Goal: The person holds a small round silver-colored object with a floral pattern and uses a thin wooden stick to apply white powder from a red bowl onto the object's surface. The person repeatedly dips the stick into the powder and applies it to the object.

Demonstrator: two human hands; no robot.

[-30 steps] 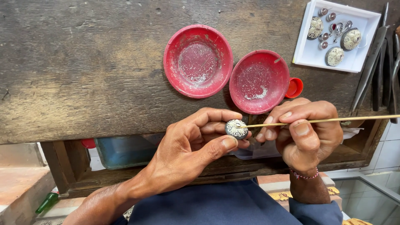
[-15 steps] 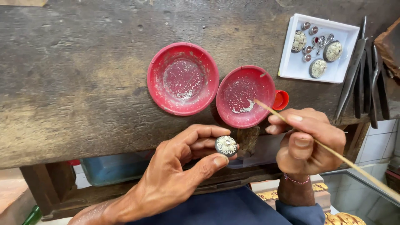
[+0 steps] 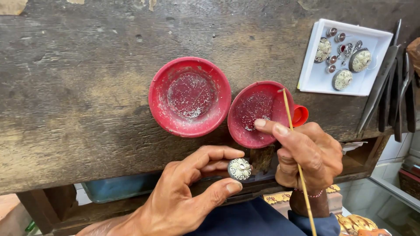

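- My left-hand fingers point(image 3: 227, 187) pinch a small round silver ornament point(image 3: 239, 169) between thumb tip and forefinger; closed on it, patterned face up toward the camera.
- My left hand point(image 3: 183, 192) sits low in view, just off the near edge of the table point(image 3: 78, 87), over my dark blue lap.
- My right hand point(image 3: 308, 155) grips a thin wooden stick point(image 3: 294, 135) pen-style, fingers closed tight around it, forefinger stretched forward.
- Stick runs long and slanted: upper tip over the right red dish point(image 3: 258, 113), lower end goes out of the bottom of the view.
- Stick tip hangs near the dish's far rim; I can't tell if it touches.
- Right red dish holds fine silver granules, tilted a bit, overhanging the table edge; a small red cap point(image 3: 301, 115) sits touching its right side.
- Left red dish point(image 3: 189, 96) just beside it, flat on the table, granules scattered inside too.
- Ornament is below and between the two dishes, near the right hand but apart from the stick.
- White tray point(image 3: 315, 81) upper right, holding several round silver pieces and small ring-like bits.
- Dark metal tools point(image 3: 380, 87) lie on the table right of the tray.
- Beaded bracelet point(image 3: 308, 193) on my right wrist.
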